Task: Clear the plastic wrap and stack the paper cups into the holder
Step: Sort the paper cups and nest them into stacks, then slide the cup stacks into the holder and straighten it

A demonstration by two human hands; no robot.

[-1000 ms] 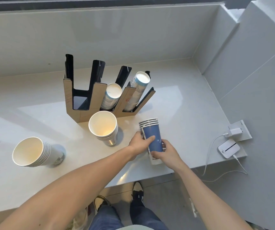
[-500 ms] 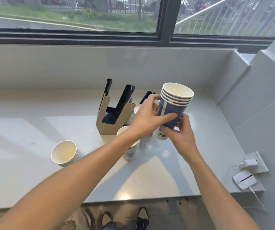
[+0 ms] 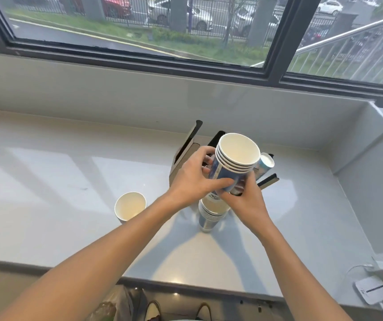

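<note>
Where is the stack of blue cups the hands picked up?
In the head view, the stack of blue cups is centre-right, held off the counter by the left hand and right hand, in front of the cup holder.

text: none legible | held cup stack (image 3: 226, 176): print blurred | white device (image 3: 372, 293): label too small

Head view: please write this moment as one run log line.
hands: left, right | held: cup stack | position: above holder | loose stacks: two
</note>
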